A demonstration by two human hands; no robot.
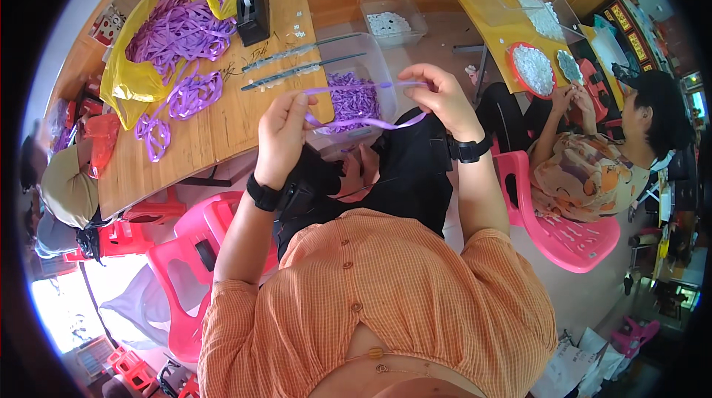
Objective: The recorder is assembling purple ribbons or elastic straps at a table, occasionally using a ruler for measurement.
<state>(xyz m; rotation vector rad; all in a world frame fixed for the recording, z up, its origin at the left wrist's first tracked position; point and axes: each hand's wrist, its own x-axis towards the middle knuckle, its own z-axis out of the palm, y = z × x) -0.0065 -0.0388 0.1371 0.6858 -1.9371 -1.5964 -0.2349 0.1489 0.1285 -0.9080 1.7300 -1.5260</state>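
A loop of purple ribbon (374, 123) stretches between my two hands above the bin. My left hand (282, 135) is closed on the ribbon's left end, thumb and fingers pinched together. At the other end, my right hand (447, 106) pinches the ribbon with thumb and fingertips. A small darker spot, perhaps a knot or join, shows on the upper strand near my right hand. Below is a clear plastic bin (385, 64) with many short purple ribbon pieces (354, 97) in it. Two long, thin dark rods (319, 69) jut from the table edge over the bin.
On the wooden table (215, 120) lie a yellow plastic bag (119, 94) of tangled purple ribbon (182, 27) and a black tape dispenser (253, 16). To the right, a co-worker (593, 168) sits by a yellow table with white pieces in a red-rimmed tray (532, 70). Pink chairs (512, 175) stand nearby.
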